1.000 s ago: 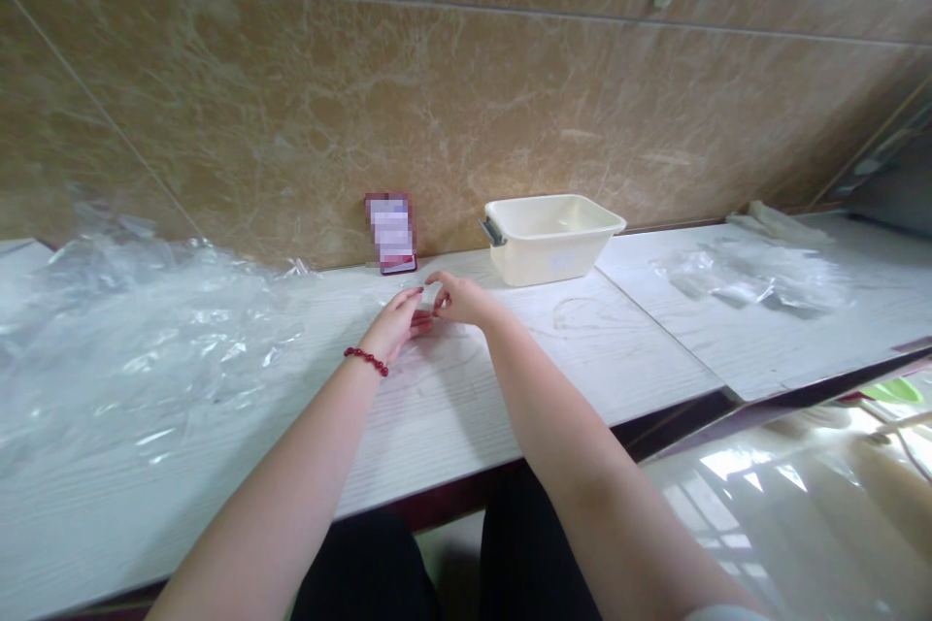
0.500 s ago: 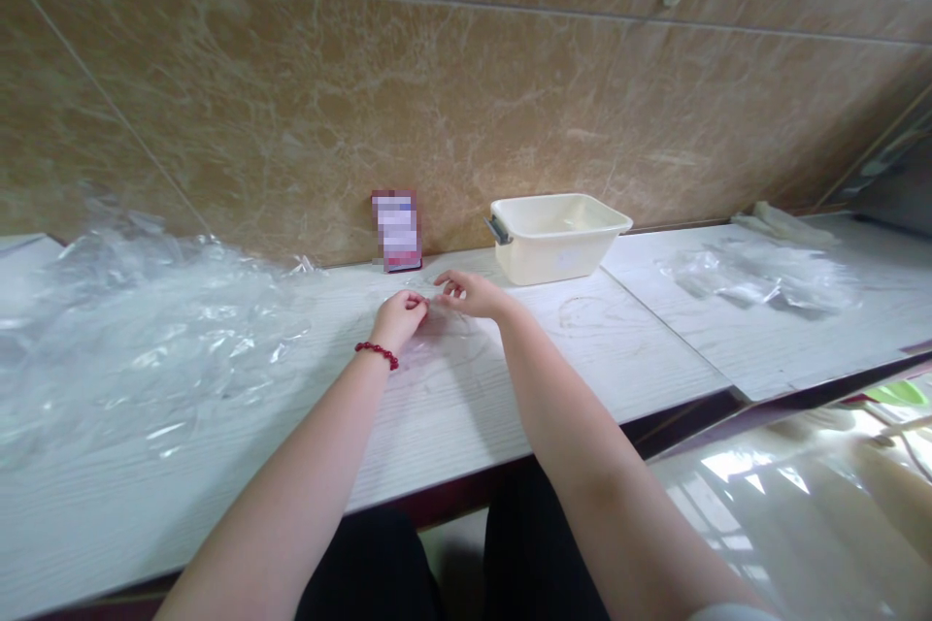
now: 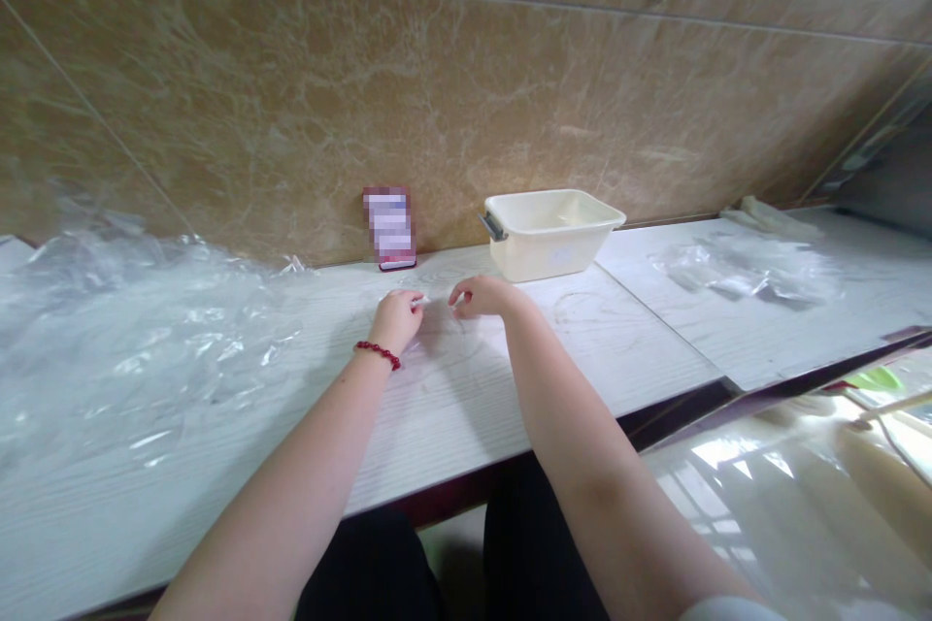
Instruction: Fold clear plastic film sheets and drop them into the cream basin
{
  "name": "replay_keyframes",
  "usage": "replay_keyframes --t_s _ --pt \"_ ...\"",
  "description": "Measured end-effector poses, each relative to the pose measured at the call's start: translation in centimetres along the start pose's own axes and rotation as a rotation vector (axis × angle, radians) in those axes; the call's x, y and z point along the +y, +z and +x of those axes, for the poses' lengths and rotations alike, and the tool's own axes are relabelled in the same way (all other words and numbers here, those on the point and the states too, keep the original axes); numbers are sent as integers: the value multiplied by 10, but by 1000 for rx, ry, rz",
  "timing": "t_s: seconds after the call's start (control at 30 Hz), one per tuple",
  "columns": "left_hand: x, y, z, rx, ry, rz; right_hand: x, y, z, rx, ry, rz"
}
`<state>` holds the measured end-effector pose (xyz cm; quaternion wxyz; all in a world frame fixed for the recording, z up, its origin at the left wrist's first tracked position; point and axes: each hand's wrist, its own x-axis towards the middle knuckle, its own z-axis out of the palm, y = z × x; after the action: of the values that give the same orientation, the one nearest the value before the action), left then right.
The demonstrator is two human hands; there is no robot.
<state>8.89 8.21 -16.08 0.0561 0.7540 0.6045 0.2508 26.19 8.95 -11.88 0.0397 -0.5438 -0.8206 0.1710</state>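
Note:
My left hand [image 3: 398, 316], above a red bead bracelet [image 3: 379, 353], pinches clear plastic film [image 3: 420, 302] between thumb and fingers. Just to its right, my right hand [image 3: 482, 296] has its fingers curled down and the tips close together, apparently on the same thin film. The film is see-through, so its outline over the counter is hard to make out. A small gap separates the two hands. A wide heap of clear plastic [image 3: 146, 340] lies to the left of my left hand.
A cream plastic bin [image 3: 557, 252] with a grey handle stands against the tiled wall behind my right hand. A phone-like object [image 3: 391, 228], its face blurred, leans on the wall. More clear plastic [image 3: 749, 269] lies at right on the white counter [image 3: 618, 378].
My hands have moved slightly apart, the right one shifting rightward. Its fingers, spread before, are now drawn together. The left hand keeps its pinch, and the camera view has shifted slightly.

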Motion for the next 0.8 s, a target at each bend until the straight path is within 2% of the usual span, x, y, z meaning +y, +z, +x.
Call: replay_keyframes --t_s 0.13,0.8 --pt "2 -2 -1 -12 24 28 -2 0 -1 -47 -15 -5" --pt "-2 1 1 -52 33 115 -4 1 -2 -73 -17 -11"
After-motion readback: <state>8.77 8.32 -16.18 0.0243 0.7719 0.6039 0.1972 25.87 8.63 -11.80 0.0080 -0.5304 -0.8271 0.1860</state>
